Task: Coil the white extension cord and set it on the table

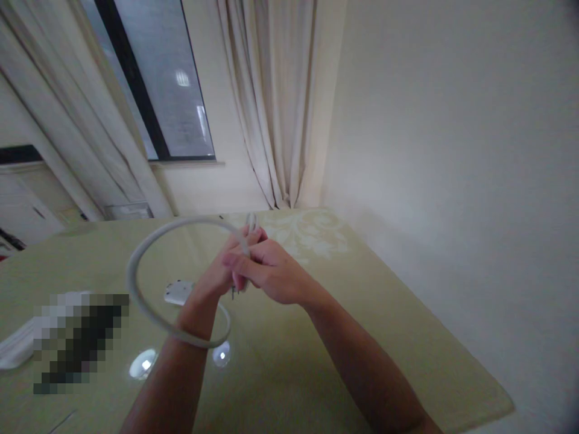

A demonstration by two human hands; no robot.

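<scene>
A thick white cable (pixel 132 271) loops out to the left of my hands and hangs around my left forearm. My left hand (pixel 219 268) is closed around gathered turns of it, which poke up past the fingers. Crossing in front, my right hand (pixel 275 271) pinches the cable between thumb and fingers, close against the left. Below the hands stick out small metal prongs (pixel 234 293) of a plug, whose body is mostly hidden by the fingers. Behind my left wrist lies a white power strip end (pixel 177 292), partly covered by the arm.
The table (pixel 280 367) has a pale green, glossy cover with light reflections. At its left lie a long white object (pixel 20 343) and a dark pixelated item (pixel 85 343). A wall (pixel 452 150) runs along the right; curtains (pixel 275 102) and a window (pixel 163 72) stand beyond.
</scene>
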